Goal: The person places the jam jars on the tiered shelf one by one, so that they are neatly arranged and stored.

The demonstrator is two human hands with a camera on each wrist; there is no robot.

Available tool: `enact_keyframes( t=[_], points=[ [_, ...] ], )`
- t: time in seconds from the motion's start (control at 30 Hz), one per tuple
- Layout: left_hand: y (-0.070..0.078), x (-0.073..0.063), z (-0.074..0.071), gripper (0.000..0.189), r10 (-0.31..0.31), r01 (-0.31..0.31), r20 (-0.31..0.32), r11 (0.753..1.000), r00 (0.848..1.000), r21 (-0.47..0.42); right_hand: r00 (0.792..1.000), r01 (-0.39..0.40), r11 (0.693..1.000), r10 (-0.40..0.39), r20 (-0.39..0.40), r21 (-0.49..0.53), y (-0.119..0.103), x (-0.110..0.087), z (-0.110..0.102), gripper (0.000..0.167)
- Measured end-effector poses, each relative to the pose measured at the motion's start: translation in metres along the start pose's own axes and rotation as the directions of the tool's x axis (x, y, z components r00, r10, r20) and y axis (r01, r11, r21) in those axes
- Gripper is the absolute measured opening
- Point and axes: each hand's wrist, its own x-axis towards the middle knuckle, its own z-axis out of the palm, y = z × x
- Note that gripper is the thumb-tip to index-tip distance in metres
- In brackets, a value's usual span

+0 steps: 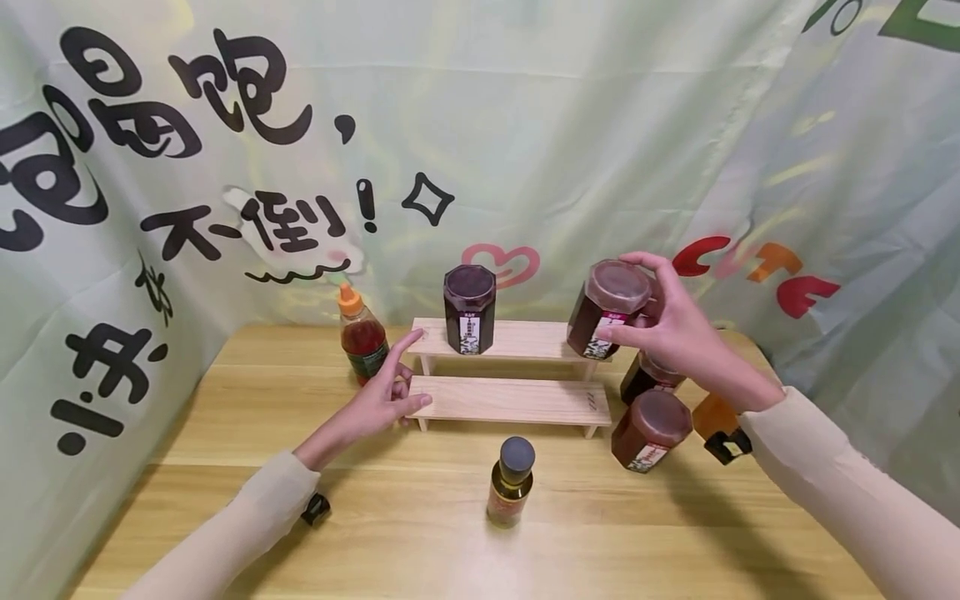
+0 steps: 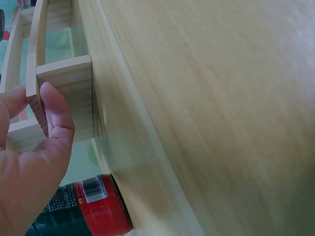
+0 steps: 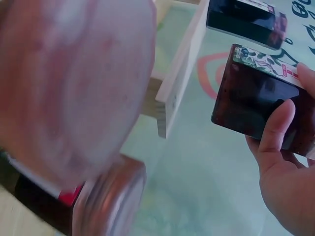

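My right hand (image 1: pixel 666 323) grips a dark hexagonal jam jar (image 1: pixel 592 321), slightly tilted, at the right end of the upper tier of a wooden two-step shelf (image 1: pixel 502 398). In the right wrist view the jar (image 3: pixel 263 98) appears apart from the shelf's end (image 3: pixel 170 98), with a thumb and fingers around its lidded side. A second dark jar (image 1: pixel 469 312) stands upright toward the left of that tier. My left hand (image 1: pixel 378 400) holds the shelf's left end; the left wrist view shows its thumb and a finger (image 2: pixel 56 105) pinching a board (image 2: pixel 37 64).
Left of the shelf stands a sauce bottle (image 1: pixel 363 337) with an orange nozzle cap. A small dark-capped bottle (image 1: pixel 511 483) is in front. Two more jars, a reddish one (image 1: pixel 651 432) and one behind it (image 1: pixel 643 379), stand at the right. A printed cloth (image 1: pixel 525 150) hangs behind the table (image 1: pixel 405 533).
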Motion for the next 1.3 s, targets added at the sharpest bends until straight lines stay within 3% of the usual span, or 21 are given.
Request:
enact_keyframes(
  t=[0.47, 0.83, 1.3],
  points=[
    [0.000, -0.003, 0.004, 0.108, -0.020, 0.020, 0.002, 1.000, 1.000, -0.015, 0.992, -0.055, 0.988, 0.037, 0.124, 0.147, 0.018, 0.029, 0.030, 0.092],
    [0.002, -0.004, 0.004, 0.108, -0.023, 0.022, -0.005, 1.000, 1.000, -0.019, 0.983, -0.091, 0.986, 0.067, 0.169, 0.139, 0.013, 0.042, 0.044, 0.097],
    [0.000, -0.001, 0.000, 0.108, -0.021, 0.020, -0.004, 1.000, 1.000, -0.020, 0.974, -0.092, 0.993, 0.074, 0.215, 0.076, 0.005, 0.049, 0.041, 0.096]
  ],
)
